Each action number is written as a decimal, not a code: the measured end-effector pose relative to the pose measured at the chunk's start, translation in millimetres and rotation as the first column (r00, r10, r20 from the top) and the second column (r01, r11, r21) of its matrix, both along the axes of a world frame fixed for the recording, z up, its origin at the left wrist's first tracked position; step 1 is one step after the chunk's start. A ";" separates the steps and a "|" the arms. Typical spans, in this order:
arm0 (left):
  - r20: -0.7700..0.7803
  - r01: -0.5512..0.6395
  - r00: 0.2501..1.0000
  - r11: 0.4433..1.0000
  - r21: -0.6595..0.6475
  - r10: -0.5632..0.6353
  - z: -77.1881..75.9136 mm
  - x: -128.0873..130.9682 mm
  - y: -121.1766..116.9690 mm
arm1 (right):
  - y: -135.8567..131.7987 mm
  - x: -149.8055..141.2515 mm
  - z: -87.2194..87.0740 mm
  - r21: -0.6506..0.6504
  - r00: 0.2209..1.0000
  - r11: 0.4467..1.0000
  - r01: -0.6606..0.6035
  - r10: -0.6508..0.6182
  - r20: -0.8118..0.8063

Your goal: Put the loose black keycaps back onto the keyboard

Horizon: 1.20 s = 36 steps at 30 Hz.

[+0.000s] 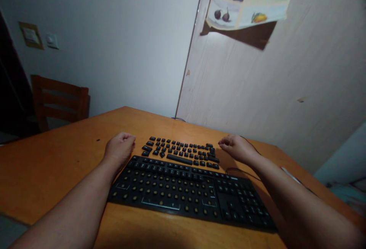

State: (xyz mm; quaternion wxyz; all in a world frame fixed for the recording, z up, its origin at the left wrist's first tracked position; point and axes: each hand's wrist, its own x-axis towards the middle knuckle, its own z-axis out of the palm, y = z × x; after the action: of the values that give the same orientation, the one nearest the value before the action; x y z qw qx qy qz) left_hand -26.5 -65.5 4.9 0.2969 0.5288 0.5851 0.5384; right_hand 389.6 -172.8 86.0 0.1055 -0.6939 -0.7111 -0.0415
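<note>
A black keyboard (171,192) lies across the table in front of me. Its main letter block is bare, with round stems and thin wire brackets showing, while the top rows and the number pad carry keycaps. Behind it, loose black keycaps (183,149) are laid out in rows, including a long space bar (179,159). My left hand (119,150) rests as a closed fist on the table, left of the loose keycaps, and nothing shows in it. To their right is my right hand (236,146), fingers loosely bent and slightly apart, with no object visible in them.
The wooden table (57,157) meets the wall at the back. A small dark speck (98,140) lies on its left part. A black cable (243,173) runs beneath my right forearm. A wooden chair (61,98) stands at the far left; a fruit poster (251,1) hangs above.
</note>
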 end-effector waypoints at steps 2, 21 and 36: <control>-0.009 0.009 1.000 1.000 0.007 -0.009 -2.2 -1.6 2.3 | 16.4 8.7 -2.1 -0.039 1.000 0.999 0.019 -0.019 -0.009; 0.002 0.017 1.000 1.000 -0.013 -0.017 -4.9 -3.9 4.1 | 99.9 19.7 -38.0 -0.395 0.968 0.919 0.016 -0.113 -0.224; 0.005 0.004 1.000 1.000 -0.007 -0.004 -0.4 -0.9 -1.3 | 100.9 26.6 -41.0 -0.416 0.962 0.905 0.088 -0.185 -0.199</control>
State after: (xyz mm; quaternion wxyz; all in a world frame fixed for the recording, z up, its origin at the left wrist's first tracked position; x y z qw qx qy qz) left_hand -27.4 -66.7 4.4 0.3014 0.5275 0.5852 0.5370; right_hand 416.1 -71.9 45.0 0.0399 -0.7490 -0.6363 0.1804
